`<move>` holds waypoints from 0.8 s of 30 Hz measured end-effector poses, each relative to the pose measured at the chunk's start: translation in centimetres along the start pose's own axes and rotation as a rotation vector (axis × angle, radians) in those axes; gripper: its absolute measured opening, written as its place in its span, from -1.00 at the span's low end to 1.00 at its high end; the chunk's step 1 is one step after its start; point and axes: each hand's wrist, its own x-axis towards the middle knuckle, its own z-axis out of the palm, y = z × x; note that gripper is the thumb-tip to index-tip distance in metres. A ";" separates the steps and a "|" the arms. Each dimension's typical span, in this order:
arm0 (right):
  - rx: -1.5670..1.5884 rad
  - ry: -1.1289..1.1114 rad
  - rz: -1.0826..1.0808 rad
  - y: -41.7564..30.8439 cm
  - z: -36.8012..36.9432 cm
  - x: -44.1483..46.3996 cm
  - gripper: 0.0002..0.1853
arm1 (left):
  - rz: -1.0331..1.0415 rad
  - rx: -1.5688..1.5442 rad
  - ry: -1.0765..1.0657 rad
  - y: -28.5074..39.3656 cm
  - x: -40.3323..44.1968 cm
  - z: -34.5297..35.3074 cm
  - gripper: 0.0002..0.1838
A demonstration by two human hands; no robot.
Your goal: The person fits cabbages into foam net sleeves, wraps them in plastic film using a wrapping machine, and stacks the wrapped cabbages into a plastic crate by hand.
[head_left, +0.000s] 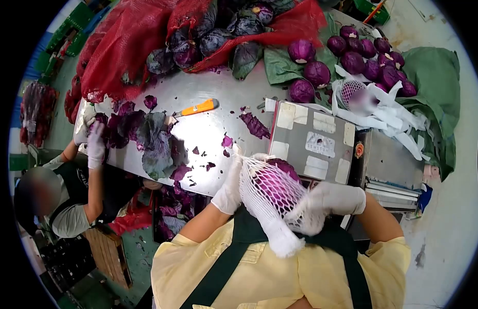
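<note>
In front of my chest a red cabbage [272, 189] sits inside a stretched white mesh sleeve [253, 181], whose bunched end [287, 241] hangs down against my apron. My left hand [229, 186], in a white glove, is closed on the upper left edge of the mesh. On the right side of the cabbage, my gloved right hand [329, 200] grips the netting; its fingers are smeared by motion. The cabbage's underside is hidden by the mesh and my right hand.
Trimmed red cabbages [353, 63] and white mesh sleeves [403, 121] lie on green cloth beyond a taped grey machine [315, 138]. Red net sacks [118, 56], an orange box cutter [198, 107] and loose leaves [155, 141] are on the metal table. A co-worker [77, 195] handles leaves at left.
</note>
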 end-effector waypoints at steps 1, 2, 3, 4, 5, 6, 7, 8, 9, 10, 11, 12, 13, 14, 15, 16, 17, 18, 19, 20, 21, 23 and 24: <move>-0.046 -0.126 0.034 0.2 -0.5 0.0 -0.51 | 0.006 0.021 0.064 -0.4 0.9 -0.6 -0.11; -0.042 -0.097 0.021 -0.3 -0.1 -0.5 -0.51 | 0.000 0.059 0.116 -1.2 1.9 -0.7 -0.09; 0.072 -0.008 -0.135 -2.1 -0.1 0.3 -0.47 | 0.008 0.063 0.007 -1.3 2.1 -1.3 -0.12; 0.243 0.086 -0.243 -1.8 -0.9 0.2 -0.45 | 0.015 0.066 -0.103 -1.3 2.2 -0.9 -0.15; 0.400 0.165 -0.366 -1.7 -1.8 0.1 -0.43 | 0.024 0.069 0.030 -1.7 1.3 3.8 -0.18; 0.617 0.206 -0.411 0.5 -3.5 0.9 -0.44 | 0.058 0.050 0.178 -2.0 0.6 6.0 -0.21; 0.643 0.291 -0.511 1.3 -3.5 1.4 -0.49 | 0.048 -0.065 -0.132 -1.6 1.2 3.7 -0.24; 0.532 0.406 -0.454 2.8 -3.2 0.8 -0.55 | 0.076 0.034 0.104 -1.8 0.1 6.6 -0.21; 0.327 0.431 -0.457 3.6 -3.5 0.7 -0.58 | 0.056 -0.012 0.013 -1.6 -0.2 6.4 -0.22; 0.130 0.473 -0.465 4.7 -3.5 0.5 -0.61 | 0.014 -0.049 -0.078 -1.3 -0.3 6.3 -0.24; 0.326 0.576 -0.370 7.3 -3.5 0.5 -0.63 | 0.108 0.024 -0.111 -2.0 -0.5 6.4 -0.26; 0.503 0.630 -0.250 9.3 -3.2 1.2 -0.64 | 0.079 -0.044 -0.148 -2.0 -0.6 6.7 -0.31; 0.704 0.646 -0.208 7.7 -1.0 1.4 -0.61 | 0.231 0.352 0.015 -2.6 -1.2 7.6 -0.34; 1.029 0.602 -0.045 7.2 0.1 0.5 -0.55 | 0.205 0.184 -0.096 -2.8 -0.4 8.0 -0.41; 1.077 0.493 -0.120 8.2 -0.2 1.1 -0.51 | 0.162 0.017 -0.201 -3.2 0.1 7.7 -0.47; 1.136 0.404 -0.216 8.9 -0.2 1.4 -0.48 | 0.131 0.024 -0.207 -2.9 0.5 7.9 -0.47; 1.190 0.492 -0.325 9.2 -0.1 1.0 -0.48 | 0.110 0.061 -0.219 -2.8 1.5 8.7 -0.52; 1.218 0.418 -0.342 9.6 -0.5 1.2 -0.50 | 0.140 0.076 -0.218 -2.2 1.2 8.5 -0.56; 1.147 0.496 -0.385 9.3 -0.4 1.0 -0.51 | 0.101 0.065 -0.322 -0.7 2.1 6.9 -0.63; 1.073 0.576 -0.431 8.6 -0.6 0.5 -0.53 | 0.215 0.300 -0.205 -0.4 2.8 7.5 -0.63; 1.148 0.476 -0.473 7.9 -1.4 0.2 -0.54 | 0.184 0.313 -0.235 -1.0 3.6 8.0 -0.63; 1.110 0.630 -0.573 6.4 -2.6 -1.1 -0.55 | 0.233 0.222 -0.151 -2.2 4.8 8.2 -0.44; 1.098 0.668 -0.606 5.0 -3.3 -2.1 -0.55 | 0.257 0.178 -0.098 -2.7 5.1 8.0 -0.30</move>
